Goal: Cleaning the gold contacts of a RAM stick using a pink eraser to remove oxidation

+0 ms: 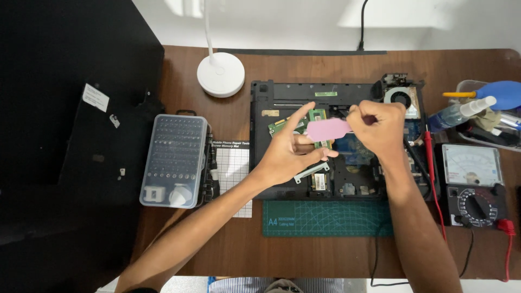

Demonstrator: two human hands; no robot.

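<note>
An opened black laptop base [260,141] lies on the wooden desk, its boards and fan [401,99] exposed. Above it, my left hand [290,152] holds a green memory module [319,116] between thumb and fingers. My right hand [377,127] is closed on a pink flat pad [328,129], like an eraser or cloth, which lies against the module. Both hands hover over the middle of the laptop.
A clear case of screwdriver bits [175,160] and a gridded white mat [234,165] lie on the left. A green cutting mat [325,218] sits in front. On the right are an analog multimeter [471,182] with probes, a spray bottle [458,113]; a white lamp base [220,74] behind.
</note>
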